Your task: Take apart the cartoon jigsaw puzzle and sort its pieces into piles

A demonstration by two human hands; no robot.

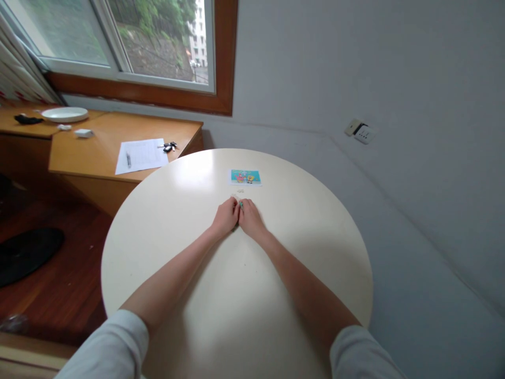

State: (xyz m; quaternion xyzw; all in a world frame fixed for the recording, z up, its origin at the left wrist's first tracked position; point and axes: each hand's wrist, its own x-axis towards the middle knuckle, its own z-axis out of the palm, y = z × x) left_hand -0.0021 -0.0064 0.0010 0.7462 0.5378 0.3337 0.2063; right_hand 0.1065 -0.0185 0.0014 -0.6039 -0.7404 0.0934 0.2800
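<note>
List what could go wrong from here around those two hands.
1. The small green thing between the left hand and right hand might slip free; it is mostly hidden, so the grip is hard to judge.
2. The tiny pale bits lie loose just beyond the fingers, so a knuckle could scatter them across the table or toward the picture card.

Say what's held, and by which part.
Apparently a small green piece, between the left hand and right hand; too small and covered to tell which part is gripped.
</note>
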